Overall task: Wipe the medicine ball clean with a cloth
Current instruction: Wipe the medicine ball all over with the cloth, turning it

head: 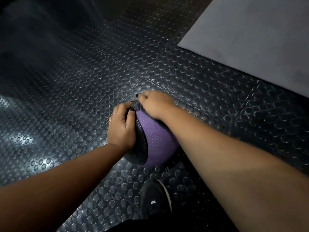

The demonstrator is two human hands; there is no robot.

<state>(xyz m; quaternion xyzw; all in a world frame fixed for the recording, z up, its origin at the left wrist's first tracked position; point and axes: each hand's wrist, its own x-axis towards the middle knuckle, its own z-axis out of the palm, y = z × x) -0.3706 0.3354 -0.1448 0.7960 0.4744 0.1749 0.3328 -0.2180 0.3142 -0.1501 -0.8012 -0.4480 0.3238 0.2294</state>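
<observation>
On the studded floor: medicine ball sits centre, just beyond a black shoe.
Left hand: curled round the ball's left side, steadying it.
Right hand: clenched on a dark cloth at the ball's far top.
Progress: mid-wipe, I reckon; the near purple face likely remains.

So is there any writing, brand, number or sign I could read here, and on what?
None can be read.
Medicine ball: the purple and black panels in view show only texture; left hand, right hand and cloth cover part of it.
Shoe: one small white mark, too small to read.
Grey mat and studded floor: no text.
</observation>
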